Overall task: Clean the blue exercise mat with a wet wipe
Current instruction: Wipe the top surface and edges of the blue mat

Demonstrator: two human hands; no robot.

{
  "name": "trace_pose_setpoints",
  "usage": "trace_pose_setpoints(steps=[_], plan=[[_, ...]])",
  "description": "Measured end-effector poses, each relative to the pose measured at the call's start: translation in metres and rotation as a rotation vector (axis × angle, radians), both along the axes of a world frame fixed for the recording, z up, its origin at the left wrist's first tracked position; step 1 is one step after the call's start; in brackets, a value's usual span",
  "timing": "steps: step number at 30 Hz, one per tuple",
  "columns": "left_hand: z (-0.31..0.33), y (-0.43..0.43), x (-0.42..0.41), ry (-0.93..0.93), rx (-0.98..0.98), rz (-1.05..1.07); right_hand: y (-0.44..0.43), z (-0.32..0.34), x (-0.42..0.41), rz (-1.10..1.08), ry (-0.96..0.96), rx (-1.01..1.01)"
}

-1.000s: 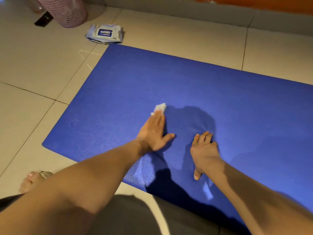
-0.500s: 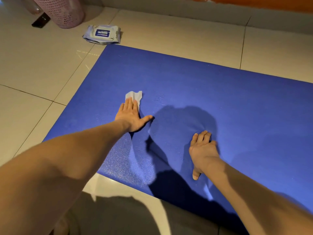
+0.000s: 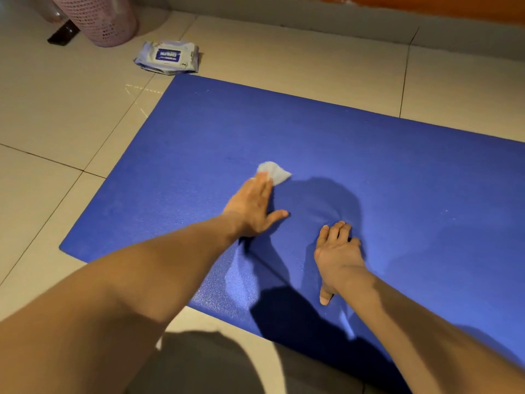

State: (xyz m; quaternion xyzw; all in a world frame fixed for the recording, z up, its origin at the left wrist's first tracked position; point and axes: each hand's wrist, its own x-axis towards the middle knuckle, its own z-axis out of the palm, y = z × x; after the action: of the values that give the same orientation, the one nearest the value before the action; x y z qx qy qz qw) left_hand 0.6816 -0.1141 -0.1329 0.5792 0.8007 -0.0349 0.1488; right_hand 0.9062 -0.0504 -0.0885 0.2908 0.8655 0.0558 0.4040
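Head view is showing me mid-wipe: my left hand (image 3: 252, 209) is pressing the wet wipe (image 3: 275, 172) under flat, straight fingers near the middle of the blue exercise mat (image 3: 369, 155) on the tiled floor (image 3: 56, 115). My right hand (image 3: 338, 251) is bracing on the mat, holding nothing. Next, I am judging, the wipe is needing steady pressure across fresh areas.

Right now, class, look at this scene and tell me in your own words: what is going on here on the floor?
A person leans over a blue foam exercise mat laid on the beige tiled floor. Their left hand presses a small crumpled white wet wipe against the mat with straight fingers. The right hand rests on the mat nearer the body, holding nothing. A soft pack of wipes lies on the tiles past the mat's far corner, near a pink perforated basket.
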Motion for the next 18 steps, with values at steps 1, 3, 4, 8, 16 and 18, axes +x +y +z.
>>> trace_pose_setpoints(steps=[1, 3, 4, 8, 16, 18], plan=[[0.002, -0.004, -0.015, 0.027, -0.013, 0.08, 0.0, 0.0, 0.0, 0.003, 0.001, -0.001], [0.007, -0.012, -0.036, 0.07, -0.094, 0.222, 0.001, -0.001, 0.0, 0.006, -0.004, 0.0], [0.009, -0.013, -0.04, 0.054, -0.135, 0.28, 0.001, -0.002, 0.0, 0.006, -0.005, 0.0], [0.006, -0.004, -0.015, 0.026, -0.095, 0.257, 0.002, -0.003, 0.002, 0.013, 0.017, 0.0], [-0.006, 0.008, 0.077, -0.16, -0.035, -0.242, 0.006, -0.002, 0.004, 0.0, 0.042, -0.029], [0.004, 0.002, 0.066, -0.072, -0.068, -0.199, 0.006, -0.001, 0.006, 0.009, 0.045, -0.037]])
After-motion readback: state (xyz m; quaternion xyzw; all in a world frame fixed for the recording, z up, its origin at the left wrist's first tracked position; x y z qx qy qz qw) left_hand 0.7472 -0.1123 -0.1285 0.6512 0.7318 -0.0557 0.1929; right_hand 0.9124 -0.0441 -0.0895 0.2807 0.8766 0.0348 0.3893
